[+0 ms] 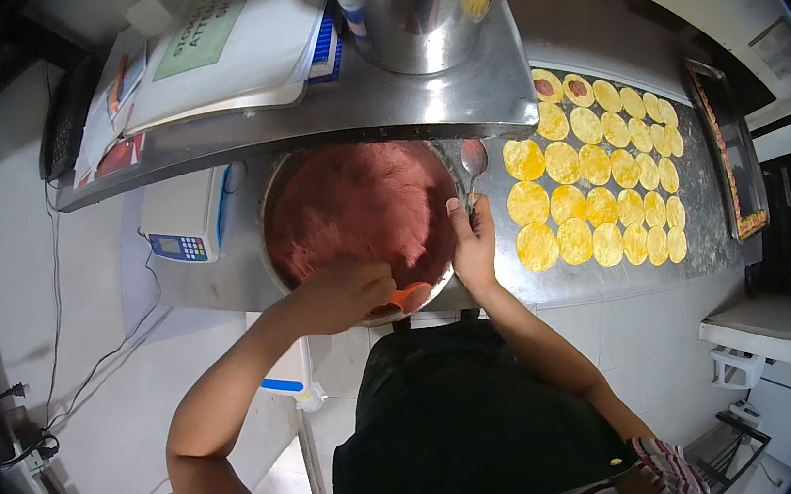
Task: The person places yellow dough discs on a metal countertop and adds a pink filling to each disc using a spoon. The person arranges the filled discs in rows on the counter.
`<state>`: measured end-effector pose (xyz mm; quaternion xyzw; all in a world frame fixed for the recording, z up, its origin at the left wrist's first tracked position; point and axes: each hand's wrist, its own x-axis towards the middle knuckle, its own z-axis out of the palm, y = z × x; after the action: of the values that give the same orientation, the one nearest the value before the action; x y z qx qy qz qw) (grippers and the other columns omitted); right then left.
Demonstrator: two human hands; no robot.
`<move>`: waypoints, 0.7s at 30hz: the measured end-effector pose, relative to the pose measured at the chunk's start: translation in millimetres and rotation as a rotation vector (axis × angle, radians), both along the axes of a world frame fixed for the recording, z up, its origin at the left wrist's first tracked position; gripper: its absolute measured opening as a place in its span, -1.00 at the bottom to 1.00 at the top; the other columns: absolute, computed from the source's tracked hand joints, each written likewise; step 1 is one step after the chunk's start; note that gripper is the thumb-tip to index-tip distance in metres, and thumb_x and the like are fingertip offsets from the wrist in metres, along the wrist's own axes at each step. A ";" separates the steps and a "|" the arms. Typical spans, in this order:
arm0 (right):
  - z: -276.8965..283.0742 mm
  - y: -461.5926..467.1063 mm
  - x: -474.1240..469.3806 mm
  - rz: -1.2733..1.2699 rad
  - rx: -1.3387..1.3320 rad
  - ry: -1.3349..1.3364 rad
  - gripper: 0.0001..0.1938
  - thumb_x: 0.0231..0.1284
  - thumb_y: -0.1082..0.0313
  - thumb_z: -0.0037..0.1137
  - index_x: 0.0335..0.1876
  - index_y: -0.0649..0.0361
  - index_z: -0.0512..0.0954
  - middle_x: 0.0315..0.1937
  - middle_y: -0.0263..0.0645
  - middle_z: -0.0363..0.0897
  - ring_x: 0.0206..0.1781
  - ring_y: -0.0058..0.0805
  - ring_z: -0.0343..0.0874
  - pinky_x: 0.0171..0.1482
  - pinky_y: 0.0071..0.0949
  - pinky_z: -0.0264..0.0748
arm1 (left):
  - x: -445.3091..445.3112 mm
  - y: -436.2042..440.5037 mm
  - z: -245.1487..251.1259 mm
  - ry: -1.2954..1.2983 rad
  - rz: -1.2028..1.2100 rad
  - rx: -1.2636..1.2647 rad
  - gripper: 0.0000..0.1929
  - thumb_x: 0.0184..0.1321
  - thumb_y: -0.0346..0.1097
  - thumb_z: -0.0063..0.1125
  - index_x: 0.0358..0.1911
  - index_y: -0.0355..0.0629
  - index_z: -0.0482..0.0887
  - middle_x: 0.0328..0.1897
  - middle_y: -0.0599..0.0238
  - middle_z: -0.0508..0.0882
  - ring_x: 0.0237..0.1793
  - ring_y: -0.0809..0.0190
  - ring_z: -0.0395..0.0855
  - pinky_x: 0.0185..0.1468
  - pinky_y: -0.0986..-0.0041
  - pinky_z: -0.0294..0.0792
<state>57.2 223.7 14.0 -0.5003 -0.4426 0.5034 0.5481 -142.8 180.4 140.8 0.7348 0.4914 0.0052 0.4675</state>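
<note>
A large round metal bowl [270, 261] stands on the steel counter before me, holding a mass of pinkish-red ground filling [362, 207]. My left hand [346, 295], at the bowl's near side, is closed around an orange plastic scraper [410, 296], whose end shows beside the near rim. On the right side of the bowl, my right hand [476, 245] grips a metal spoon [474, 159] with its head pointing away from me. The thumb of that hand lies against the bowl's rim. A reddish smear marks the spoon's head.
Rows of flat yellow dough rounds [562, 162] cover the steel counter [491, 287] at right; two far ones carry red filling [578, 88]. Beyond them is a dark tray [728, 150]. A digital scale [180, 220] sits left. Overhead, a steel shelf [293, 123] bears papers and a metal pot [424, 17].
</note>
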 end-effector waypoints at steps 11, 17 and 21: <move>4.1 3.7 4.5 0.037 -0.008 -0.197 -0.71 0.37 0.16 0.01 -0.15 0.28 0.35 -0.31 -0.05 0.55 -0.21 -0.38 0.47 -0.08 -0.36 0.40 | 21.2 -0.9 -38.5 0.291 -0.022 0.326 -0.64 0.37 -0.09 -0.16 -0.26 -0.26 0.60 -0.22 0.06 0.68 -0.23 -0.04 0.66 -0.18 0.19 0.46; 16.2 0.7 16.3 0.051 0.045 -0.447 -0.68 0.38 0.16 -0.03 0.02 0.26 0.37 -0.25 0.05 0.57 -0.18 -0.06 0.54 -0.02 -0.25 0.43 | 21.8 0.9 -14.5 0.120 -0.074 0.217 -0.74 0.32 -0.25 -0.06 -0.31 -0.31 0.63 -0.38 0.02 0.65 -0.29 0.09 0.65 -0.29 0.29 0.42; 51.4 -27.0 46.1 0.183 0.383 -0.881 -0.60 0.29 0.38 -0.01 0.25 0.10 0.41 -0.35 -0.09 0.50 -0.30 -0.08 0.51 -0.16 -0.28 0.49 | -18.5 -19.4 1.1 -0.363 0.637 -0.113 -0.72 0.32 -0.20 0.01 -0.24 -0.32 0.65 -0.42 0.27 0.60 -0.31 0.38 0.54 -0.39 0.51 0.34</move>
<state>103.3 196.6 65.3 -0.5149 -0.7593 0.1994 0.3444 -161.3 161.0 141.9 0.5053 0.6041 0.2535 0.5618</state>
